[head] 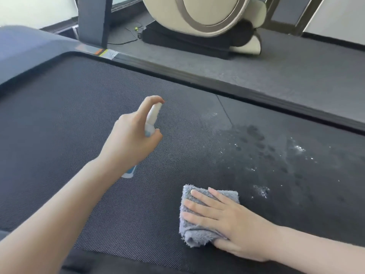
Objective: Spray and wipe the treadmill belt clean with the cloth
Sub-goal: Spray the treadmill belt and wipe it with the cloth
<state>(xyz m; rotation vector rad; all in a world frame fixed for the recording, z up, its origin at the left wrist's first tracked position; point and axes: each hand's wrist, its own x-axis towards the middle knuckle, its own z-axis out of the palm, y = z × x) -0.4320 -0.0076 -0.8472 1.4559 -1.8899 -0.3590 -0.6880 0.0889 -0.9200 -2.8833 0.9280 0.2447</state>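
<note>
The dark textured treadmill belt (69,115) fills most of the view. My left hand (132,135) grips a small white spray bottle (153,115) above the belt's middle, with the index finger on its top. My right hand (227,220) lies flat with straight fingers on a folded grey fluffy cloth (197,234), pressing it onto the belt near the front. Wet spots and white droplets (260,149) mark the belt to the right of the bottle.
A black side rail (217,80) borders the belt's far edge. Beyond it lie grey carpet (296,62), a treadmill upright (92,20), thin cables and a beige massage chair (207,20). The treadmill's motor cover (29,48) rises at the left.
</note>
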